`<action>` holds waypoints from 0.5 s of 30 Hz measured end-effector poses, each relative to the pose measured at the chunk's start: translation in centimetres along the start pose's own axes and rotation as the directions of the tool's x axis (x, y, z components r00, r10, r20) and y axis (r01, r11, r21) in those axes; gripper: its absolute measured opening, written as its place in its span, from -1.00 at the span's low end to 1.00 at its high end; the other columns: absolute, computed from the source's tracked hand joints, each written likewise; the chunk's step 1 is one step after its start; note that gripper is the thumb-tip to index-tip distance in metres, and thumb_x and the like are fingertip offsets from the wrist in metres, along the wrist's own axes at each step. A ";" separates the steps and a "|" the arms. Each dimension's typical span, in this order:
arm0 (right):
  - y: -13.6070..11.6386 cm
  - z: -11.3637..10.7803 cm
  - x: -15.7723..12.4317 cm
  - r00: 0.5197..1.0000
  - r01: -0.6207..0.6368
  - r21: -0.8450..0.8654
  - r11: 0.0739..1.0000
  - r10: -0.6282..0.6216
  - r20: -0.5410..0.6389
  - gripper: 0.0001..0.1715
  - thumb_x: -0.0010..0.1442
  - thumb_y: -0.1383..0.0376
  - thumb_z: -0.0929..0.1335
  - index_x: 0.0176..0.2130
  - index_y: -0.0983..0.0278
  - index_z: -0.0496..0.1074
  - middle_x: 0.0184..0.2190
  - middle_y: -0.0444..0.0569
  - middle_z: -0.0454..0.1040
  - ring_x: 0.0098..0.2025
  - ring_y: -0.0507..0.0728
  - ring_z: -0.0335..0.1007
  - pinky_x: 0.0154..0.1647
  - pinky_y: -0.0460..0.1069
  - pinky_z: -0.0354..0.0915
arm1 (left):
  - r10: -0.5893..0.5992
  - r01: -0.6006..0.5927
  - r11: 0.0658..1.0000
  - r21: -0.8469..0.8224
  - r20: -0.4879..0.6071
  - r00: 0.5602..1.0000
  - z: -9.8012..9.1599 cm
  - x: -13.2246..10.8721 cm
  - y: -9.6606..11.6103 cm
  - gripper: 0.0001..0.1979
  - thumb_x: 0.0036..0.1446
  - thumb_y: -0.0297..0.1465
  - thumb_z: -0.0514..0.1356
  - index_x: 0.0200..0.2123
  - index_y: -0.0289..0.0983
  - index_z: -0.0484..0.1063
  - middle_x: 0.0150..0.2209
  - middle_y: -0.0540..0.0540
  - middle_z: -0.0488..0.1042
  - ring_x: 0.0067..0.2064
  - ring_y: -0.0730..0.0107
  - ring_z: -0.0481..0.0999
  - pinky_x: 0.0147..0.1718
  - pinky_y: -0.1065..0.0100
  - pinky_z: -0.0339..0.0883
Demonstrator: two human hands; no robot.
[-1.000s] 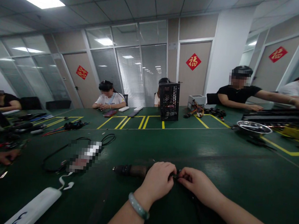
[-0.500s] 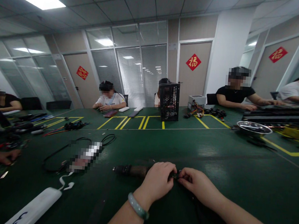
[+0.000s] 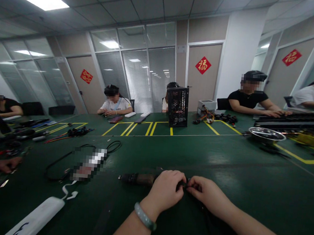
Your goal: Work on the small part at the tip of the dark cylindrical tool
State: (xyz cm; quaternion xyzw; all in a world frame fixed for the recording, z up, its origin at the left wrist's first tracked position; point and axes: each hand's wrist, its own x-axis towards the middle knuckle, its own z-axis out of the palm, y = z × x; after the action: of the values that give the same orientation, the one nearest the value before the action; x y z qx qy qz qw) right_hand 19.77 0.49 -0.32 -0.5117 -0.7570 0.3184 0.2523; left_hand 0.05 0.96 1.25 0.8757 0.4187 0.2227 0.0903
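**Black cable plug [image 3: 138,178] lies sideways at left hand**

From the head camera, its long axis runs left to right across the green table [image 3: 262,191]. The left hand [image 3: 166,192] is nearer, curled closed over the plug's right end. The right hand [image 3: 208,194], almost closed, pinches a small dark piece [image 3: 185,185] just beside it. Fingers hide the exact grip.

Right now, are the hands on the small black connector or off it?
On it: the left hand and right hand close around the small black connector from either side.
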 end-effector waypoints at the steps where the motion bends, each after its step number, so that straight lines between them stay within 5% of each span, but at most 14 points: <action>1: 0.0 0.0 0.0 1.000 -0.005 -0.006 1.000 0.004 -0.003 -0.89 0.21 0.26 0.33 -0.28 0.20 0.47 -0.37 -0.14 0.54 -0.34 0.08 0.44 -0.35 -0.09 0.23 | -0.010 0.010 1.000 -0.003 -0.005 1.000 0.1 0.0 0.0 -0.80 0.11 -0.48 0.14 -0.17 -0.18 0.38 -0.14 -0.02 0.46 -0.09 0.26 0.41 -0.01 0.21 0.23; 15: 0.4 0.3 0.1 1.000 0.002 -0.003 1.000 -0.002 -0.011 -0.88 0.21 0.26 0.33 -0.28 0.22 0.47 -0.38 -0.12 0.54 -0.35 0.08 0.44 -0.37 -0.10 0.23 | -0.040 0.040 0.999 0.019 0.005 0.999 0.3 -0.1 -0.2 -0.81 0.09 -0.49 0.14 -0.19 -0.19 0.36 -0.15 -0.02 0.45 -0.09 0.24 0.41 -0.02 0.21 0.23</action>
State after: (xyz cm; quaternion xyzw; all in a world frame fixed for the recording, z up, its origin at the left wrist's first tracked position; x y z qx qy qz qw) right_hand 19.78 0.68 -0.79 -0.5130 -0.7567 0.3141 0.2560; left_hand -0.03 1.01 0.91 0.8686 0.4382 0.2143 0.0875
